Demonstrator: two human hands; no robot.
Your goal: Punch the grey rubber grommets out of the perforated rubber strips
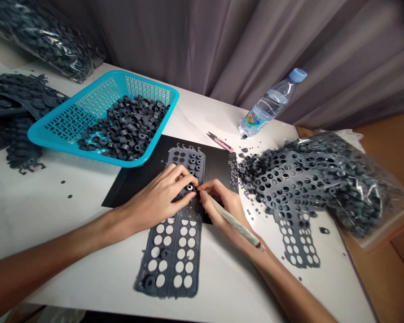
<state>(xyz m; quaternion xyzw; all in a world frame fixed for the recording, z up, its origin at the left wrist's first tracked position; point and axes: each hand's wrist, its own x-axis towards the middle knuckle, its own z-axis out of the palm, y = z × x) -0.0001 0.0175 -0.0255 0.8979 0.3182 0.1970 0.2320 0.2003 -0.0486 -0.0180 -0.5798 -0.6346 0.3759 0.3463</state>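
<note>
A long dark grey rubber sheet (171, 260) with rows of round holes lies lengthwise in front of me, its far half on a black mat (128, 188). Small ring-shaped rubber parts still stand in its far end, and a couple sit near the close end. My left hand (155, 193) rests over the sheet, thumb and index finger pinching one small rubber ring (190, 187). Held like a pen in my right hand (225, 204) is a slim tool with a pale, mottled handle (237, 226). Its tip meets the ring by my left fingertips and is mostly hidden.
A turquoise basket (37, 139) of rubber rings stands at the left, near stacked sheets (16, 103) and a filled bag (47, 40). Pink-handled snips (222, 142) and a water bottle (269, 105) lie behind. Punched sheets (289, 179) and another bag (366, 202) are right.
</note>
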